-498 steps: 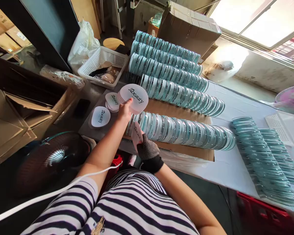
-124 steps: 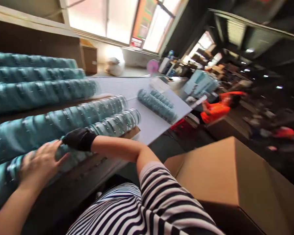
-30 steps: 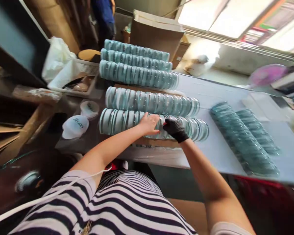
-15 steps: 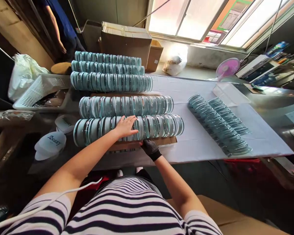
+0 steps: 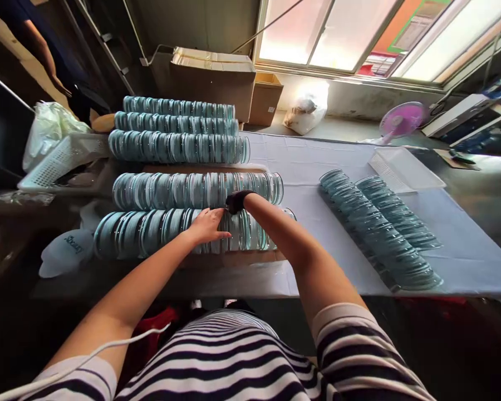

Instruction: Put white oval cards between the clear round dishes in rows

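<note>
A long row of round, rimmed glass pieces (image 5: 161,231), standing on edge like lids packed face to face, lies nearest me on the table; their exact kind is unclear. My bare left hand (image 5: 209,227) rests across the middle of this row, thumb apart from the stretched fingers. Right beside its fingertips is my right hand (image 5: 239,201) in a black glove, bent down over the upper side of the same row. The gloved fingers are mostly hidden. Behind it runs a second row of glass pieces (image 5: 162,190), and my right forearm covers part of the near row's right end.
More rows of glass (image 5: 179,146) lie farther back. On the white-covered table (image 5: 292,167), two slanted glass stacks (image 5: 371,228) lie right, near a white basket (image 5: 404,167). Left are another basket (image 5: 45,161) and a white pad (image 5: 67,253). Another person's arm (image 5: 42,53) shows upper left.
My gloved right hand has moved up from the row's near edge to its far side, next to my left hand. My left hand stays on the row. The view has shifted slightly.
</note>
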`<act>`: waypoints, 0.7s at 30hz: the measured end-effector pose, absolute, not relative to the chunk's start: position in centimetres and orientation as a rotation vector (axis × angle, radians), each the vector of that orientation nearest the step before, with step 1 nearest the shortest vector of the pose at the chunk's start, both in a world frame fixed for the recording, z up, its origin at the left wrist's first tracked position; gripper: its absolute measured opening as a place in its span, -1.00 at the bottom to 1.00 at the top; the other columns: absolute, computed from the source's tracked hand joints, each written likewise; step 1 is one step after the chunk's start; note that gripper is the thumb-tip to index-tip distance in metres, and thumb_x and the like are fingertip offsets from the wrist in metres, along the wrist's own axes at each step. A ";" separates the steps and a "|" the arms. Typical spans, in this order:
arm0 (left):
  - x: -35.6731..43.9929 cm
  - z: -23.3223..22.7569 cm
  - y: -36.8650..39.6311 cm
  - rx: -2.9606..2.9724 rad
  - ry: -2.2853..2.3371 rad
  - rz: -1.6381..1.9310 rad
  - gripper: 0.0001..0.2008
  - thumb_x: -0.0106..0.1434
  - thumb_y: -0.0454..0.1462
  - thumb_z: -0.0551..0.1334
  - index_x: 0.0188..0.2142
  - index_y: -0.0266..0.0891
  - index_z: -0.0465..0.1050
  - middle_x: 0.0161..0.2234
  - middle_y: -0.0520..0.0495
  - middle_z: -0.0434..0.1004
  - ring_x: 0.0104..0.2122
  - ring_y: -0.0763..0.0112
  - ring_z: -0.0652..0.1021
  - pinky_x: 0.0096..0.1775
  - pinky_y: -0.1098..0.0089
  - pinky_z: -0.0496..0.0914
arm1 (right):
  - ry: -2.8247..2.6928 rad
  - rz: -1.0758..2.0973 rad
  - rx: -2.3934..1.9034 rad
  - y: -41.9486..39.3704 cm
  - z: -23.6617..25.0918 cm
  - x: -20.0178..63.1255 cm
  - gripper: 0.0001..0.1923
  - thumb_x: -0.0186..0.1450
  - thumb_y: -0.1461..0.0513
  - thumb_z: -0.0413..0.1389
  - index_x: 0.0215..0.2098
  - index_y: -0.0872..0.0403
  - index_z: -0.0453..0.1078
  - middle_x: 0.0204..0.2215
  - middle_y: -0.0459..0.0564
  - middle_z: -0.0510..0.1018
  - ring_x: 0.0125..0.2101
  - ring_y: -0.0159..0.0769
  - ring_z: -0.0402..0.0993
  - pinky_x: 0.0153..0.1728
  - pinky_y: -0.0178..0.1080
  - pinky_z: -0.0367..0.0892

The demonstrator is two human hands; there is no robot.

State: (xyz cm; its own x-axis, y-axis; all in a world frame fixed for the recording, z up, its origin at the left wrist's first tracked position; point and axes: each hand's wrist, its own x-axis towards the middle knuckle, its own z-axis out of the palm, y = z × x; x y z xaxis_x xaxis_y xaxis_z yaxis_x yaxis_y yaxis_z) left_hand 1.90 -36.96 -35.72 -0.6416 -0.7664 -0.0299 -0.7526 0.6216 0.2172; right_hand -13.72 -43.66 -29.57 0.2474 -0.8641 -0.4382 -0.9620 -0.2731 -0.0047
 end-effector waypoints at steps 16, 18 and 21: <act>2.3 -35.0 -36.9 1.270 -2.804 -0.393 -0.28 0.22 0.10 0.21 0.25 -0.19 0.14 0.30 -0.21 0.21 0.26 0.14 0.28 0.26 0.10 0.06 | 1.768 0.037 -2.303 -25.2 -37.5 -16.0 -0.68 0.39 0.14 -0.05 -0.07 0.03 0.48 -0.18 0.10 0.62 -0.15 -0.14 0.55 -0.19 -0.22 0.34; 2.3 -34.9 -37.0 1.277 -2.805 -0.377 -0.30 0.23 0.08 0.20 0.24 -0.18 0.14 0.29 -0.21 0.23 0.25 0.14 0.29 0.26 0.13 0.07 | 1.777 0.091 -2.245 -24.1 -39.6 -15.5 -0.67 0.39 0.16 -0.05 -0.04 0.06 0.48 -0.12 0.13 0.60 -0.11 -0.12 0.53 -0.16 -0.20 0.34; 2.1 -34.9 -37.5 1.275 -2.822 -0.327 -0.33 0.24 0.06 0.18 0.24 -0.20 0.14 0.29 -0.23 0.23 0.25 0.16 0.29 0.24 0.14 0.10 | 1.811 0.117 -2.193 -24.0 -40.5 -14.7 -0.67 0.40 0.20 -0.04 0.01 0.09 0.47 -0.08 0.15 0.58 -0.07 -0.09 0.50 -0.12 -0.13 0.37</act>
State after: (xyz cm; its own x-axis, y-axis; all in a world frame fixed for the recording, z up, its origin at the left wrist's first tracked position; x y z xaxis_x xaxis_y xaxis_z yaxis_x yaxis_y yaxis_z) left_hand 2.12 -37.46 -34.86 -0.6645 -0.7449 -0.0603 -0.7390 0.6429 0.2016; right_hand -14.69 -24.02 -40.52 0.2048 -0.9470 -0.2473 -0.9710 -0.1647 -0.1734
